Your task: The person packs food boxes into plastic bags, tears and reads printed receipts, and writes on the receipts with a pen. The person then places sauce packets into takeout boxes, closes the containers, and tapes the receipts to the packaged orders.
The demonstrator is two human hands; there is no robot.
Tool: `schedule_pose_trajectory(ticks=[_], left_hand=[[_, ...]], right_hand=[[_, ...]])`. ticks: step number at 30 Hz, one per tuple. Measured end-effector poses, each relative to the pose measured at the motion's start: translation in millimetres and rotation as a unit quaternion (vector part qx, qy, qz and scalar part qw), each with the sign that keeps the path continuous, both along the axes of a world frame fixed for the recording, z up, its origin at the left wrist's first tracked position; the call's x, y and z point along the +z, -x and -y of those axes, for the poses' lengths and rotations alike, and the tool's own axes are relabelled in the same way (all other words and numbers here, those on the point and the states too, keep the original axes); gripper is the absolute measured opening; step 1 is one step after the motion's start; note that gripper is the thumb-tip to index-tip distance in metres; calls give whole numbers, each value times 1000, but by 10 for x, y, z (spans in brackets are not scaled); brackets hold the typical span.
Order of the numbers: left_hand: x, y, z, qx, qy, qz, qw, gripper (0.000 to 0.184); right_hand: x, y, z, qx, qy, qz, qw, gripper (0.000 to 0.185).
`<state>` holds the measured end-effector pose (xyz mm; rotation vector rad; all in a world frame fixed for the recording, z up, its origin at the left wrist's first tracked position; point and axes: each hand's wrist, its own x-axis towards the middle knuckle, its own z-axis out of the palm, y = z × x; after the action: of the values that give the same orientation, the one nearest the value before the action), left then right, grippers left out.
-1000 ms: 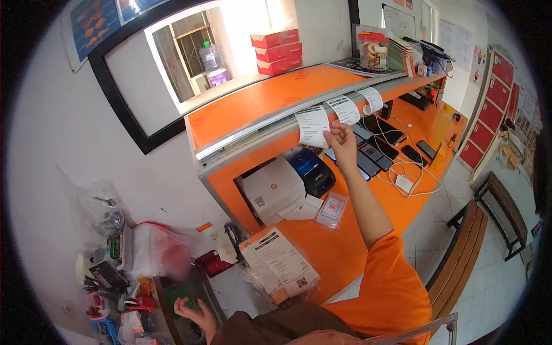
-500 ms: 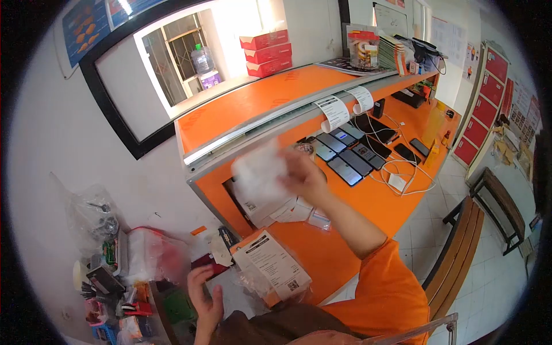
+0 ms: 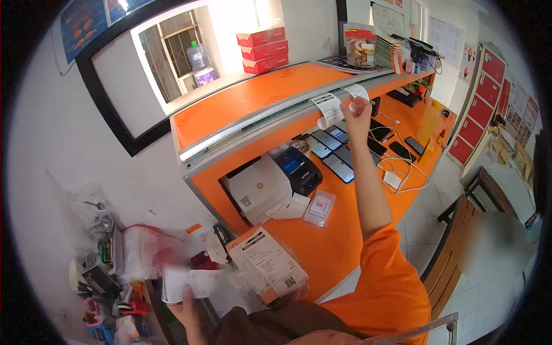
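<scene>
Receipts (image 3: 326, 109): two, hanging at right grip; near one just beside the fingers, far one (image 3: 357, 90) at the fingertips.
Right hand (image 3: 357, 110): arm stretched out, thumb and fingers drawn narrow by far one's lower end; can't tell if paper is pinched.
Left hand (image 3: 185, 310): holding a slip (image 3: 198, 284), thumb over its face; blurred, can't tell one sheet or several. Held low, near body, probably to stay clear of the reaching arm.
Rail (image 3: 247, 129): straight metal, just above right grip; likely pins receipt tops so lower ends hang reachable.
Paper: thin, white, black print; near receipt's end curls, likely roll stock.
Phones (image 3: 339, 167): flat dark slabs, glossy, side by side below right grip, probably so screens read at a glance.
Printer (image 3: 299, 169): dark boxy plastic, between both grips.
Bundle (image 3: 270, 261): printed sheet, crinkled clear plastic, nearer left grip.
</scene>
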<state>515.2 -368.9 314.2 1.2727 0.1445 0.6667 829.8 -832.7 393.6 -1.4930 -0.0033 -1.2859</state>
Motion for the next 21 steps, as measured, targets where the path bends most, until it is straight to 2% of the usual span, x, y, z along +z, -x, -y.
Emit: schedule_pose_trajectory(ticks=[1, 4, 7, 9, 10, 11, 12, 13, 14, 15, 17, 18, 19, 20, 21], left_hand=[[5, 44, -53, 10, 16, 9, 1000, 42], [10, 184, -139, 86, 4, -14, 996, 43], [112, 276, -194, 72, -1, -12, 997, 50], [127, 299, -289, 88, -68, 27, 993, 58], [124, 321, -359, 104, -103, 41, 988, 61], [129, 336, -389, 123, -103, 53, 986, 74], [404, 402, -236, 99, -62, 41, 992, 82], [368, 495, -343, 91, -70, 18, 993, 87], [355, 577, -412, 78, -68, 15, 995, 83], [248, 584, -509, 148, -139, 59, 977, 71], [120, 852, -726, 103, -205, -54, 972, 31], [194, 939, -785, 120, -271, -31, 955, 21], [109, 1037, -850, 108, -196, -38, 974, 19], [113, 1166, -946, 96, -204, -52, 973, 20], [101, 1278, -1046, 86, -223, -24, 971, 22]], right_hand=[[-118, -244, 210, -18, 9, -9, 1000, 48], [-9, -128, 180, 120, -33, -98, 987, 52], [54, 26, 62, 210, -67, -74, 973, 53], [59, -29, 71, 200, 8, -115, 973, 53], [338, 341, -297, 224, -22, -125, 966, 47], [367, 337, -353, 213, 48, -147, 965, 45], [484, 504, -618, 286, 30, -92, 953, 47], [615, 656, -879, 303, 84, -76, 946, 46], [750, 844, -1192, 301, 146, -64, 940, 42], [836, 1030, -1505, 371, 151, -77, 913, 39], [978, 1443, -2152, 453, 207, -138, 856, 39], [997, 1652, -2496, 461, 287, -115, 832, 40], [1042, 1944, -2849, 482, 320, -153, 801, 42], [935, 2136, -3160, 559, 299, -147, 759, 44], [923, 2350, -3467, 556, 411, -114, 713, 47]])
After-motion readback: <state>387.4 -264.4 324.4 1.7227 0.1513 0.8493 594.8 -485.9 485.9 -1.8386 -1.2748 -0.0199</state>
